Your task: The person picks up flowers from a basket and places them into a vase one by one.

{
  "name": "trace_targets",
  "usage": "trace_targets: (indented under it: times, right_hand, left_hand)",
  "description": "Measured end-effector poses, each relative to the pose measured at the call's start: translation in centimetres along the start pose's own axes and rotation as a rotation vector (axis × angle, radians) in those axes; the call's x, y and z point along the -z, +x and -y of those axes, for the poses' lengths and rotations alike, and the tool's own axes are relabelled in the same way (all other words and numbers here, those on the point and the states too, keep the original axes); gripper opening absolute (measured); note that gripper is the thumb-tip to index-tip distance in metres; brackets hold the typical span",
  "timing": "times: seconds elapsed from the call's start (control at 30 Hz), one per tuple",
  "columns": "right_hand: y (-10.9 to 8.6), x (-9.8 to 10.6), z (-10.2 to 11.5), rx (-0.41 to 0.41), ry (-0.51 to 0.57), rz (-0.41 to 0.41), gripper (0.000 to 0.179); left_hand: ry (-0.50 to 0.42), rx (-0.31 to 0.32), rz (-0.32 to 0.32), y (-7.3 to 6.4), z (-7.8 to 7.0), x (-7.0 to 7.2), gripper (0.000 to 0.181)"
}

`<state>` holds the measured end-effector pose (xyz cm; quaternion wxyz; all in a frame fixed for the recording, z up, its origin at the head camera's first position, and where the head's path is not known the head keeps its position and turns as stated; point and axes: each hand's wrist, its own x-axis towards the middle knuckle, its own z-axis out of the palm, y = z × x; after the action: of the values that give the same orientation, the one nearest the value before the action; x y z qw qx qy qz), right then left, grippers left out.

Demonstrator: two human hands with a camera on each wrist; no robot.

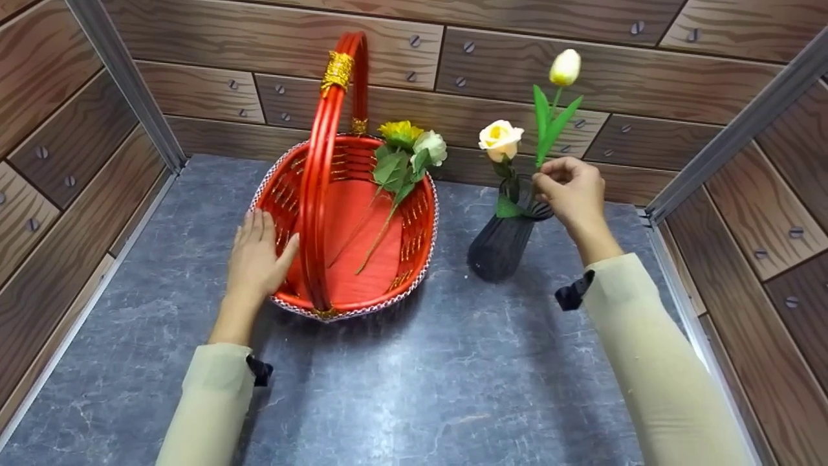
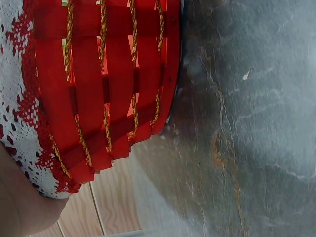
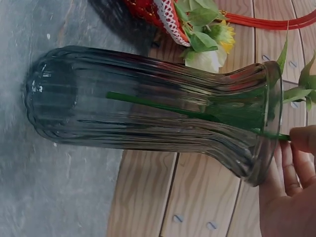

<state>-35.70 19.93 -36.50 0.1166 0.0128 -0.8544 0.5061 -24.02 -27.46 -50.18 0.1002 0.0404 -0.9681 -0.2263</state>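
My right hand (image 1: 576, 191) pinches the green stem of a pale yellow tulip (image 1: 565, 67) at the mouth of a dark, ribbed glass vase (image 1: 495, 252). In the right wrist view the green stem (image 3: 163, 106) reaches down inside the vase, with fingertips right at the rim. A peach rose (image 1: 501, 140) stands in the same vase. My left hand (image 1: 255, 259) rests on the left rim of a red woven basket (image 1: 356, 207), fingers straight and thumb apart. Inside the basket, a yellow flower (image 1: 401, 133) and a white rose (image 1: 429, 148) lean on the far right rim.
A tall red handle (image 1: 317, 168) with gold binding arches over the basket. The grey marbled tabletop (image 1: 414, 388) is enclosed by wood-patterned panels (image 1: 517, 77) at the back and sides, with metal strips (image 1: 744, 110) along the corners.
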Motion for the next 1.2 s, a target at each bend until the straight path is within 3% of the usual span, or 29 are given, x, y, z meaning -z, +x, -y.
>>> trace_targets:
  times: [0.27, 0.5, 0.73, 1.2]
  right_hand:
    - [-0.1, 0.0, 1.0, 0.042, -0.312, 0.136, 0.015]
    - [-0.2, 0.4, 1.6, 0.059, -0.44, 0.151, 0.016]
    - [-0.2, 1.3, 1.6, 0.065, -0.421, 0.15, 0.017]
    - [-1.5, 0.9, 3.1, 0.077, -0.207, 0.125, 0.017]
  left_hand:
    - [0.001, -0.002, 0.004, -0.1, 0.0, 0.1, 0.087]
    - [-0.008, 0.004, 0.016, -0.1, -0.1, 0.1, 0.089]
    - [0.0, 0.001, 0.011, -0.1, 0.0, 0.0, 0.089]
    - [-0.009, -0.004, -0.001, -0.1, 0.0, 0.1, 0.081]
